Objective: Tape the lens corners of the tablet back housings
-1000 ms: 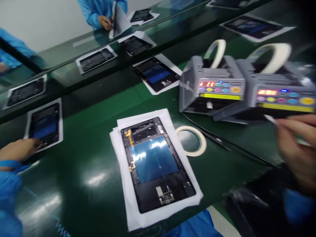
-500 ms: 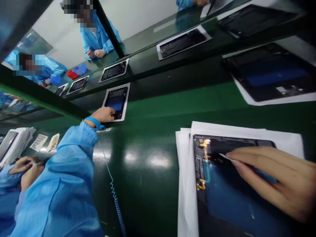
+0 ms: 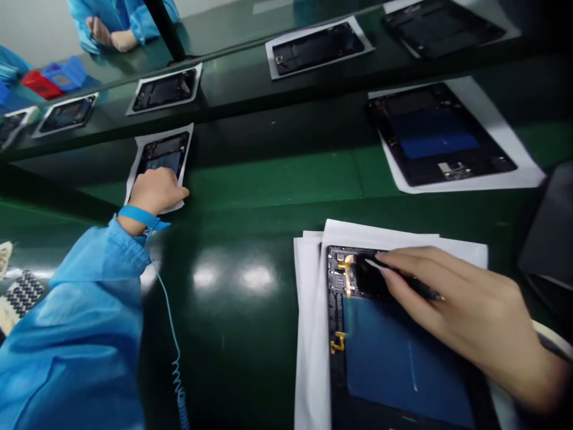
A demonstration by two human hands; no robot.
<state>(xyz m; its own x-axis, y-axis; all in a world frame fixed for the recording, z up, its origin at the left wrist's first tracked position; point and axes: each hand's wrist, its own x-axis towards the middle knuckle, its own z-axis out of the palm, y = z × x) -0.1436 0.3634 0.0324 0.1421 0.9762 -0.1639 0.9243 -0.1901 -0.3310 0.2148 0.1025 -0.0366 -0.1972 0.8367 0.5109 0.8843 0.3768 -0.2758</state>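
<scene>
My left hand (image 3: 154, 190), with a blue wrist strap (image 3: 142, 217), rests over the near part of an opened tablet (image 3: 169, 145) lying on white paper. Its fingers are curled in, and what they hold, if anything, is hidden. In my right hand (image 3: 452, 304) a slim tool with a pale tip (image 3: 374, 263) is pinched between thumb and fingers. That tip points at the upper part of a larger-looking opened tablet (image 3: 403, 352) with a blue panel and gold flex cables (image 3: 347, 275). White paper sheets (image 3: 308, 334) lie under it.
Another opened tablet (image 3: 434, 131) lies on paper at the right. Along the raised shelf stand several more, one a tablet (image 3: 319, 51) near the middle. Red (image 3: 41, 85) and blue bins (image 3: 67, 73) are at far left, near a co-worker's hands (image 3: 111, 37). A coiled cord (image 3: 179, 382) trails from my strap.
The view has turned right and down. My left hand has shifted further over the far-left tablet, and its fingers are now hidden. The tool tip has moved up and left across the near tablet.
</scene>
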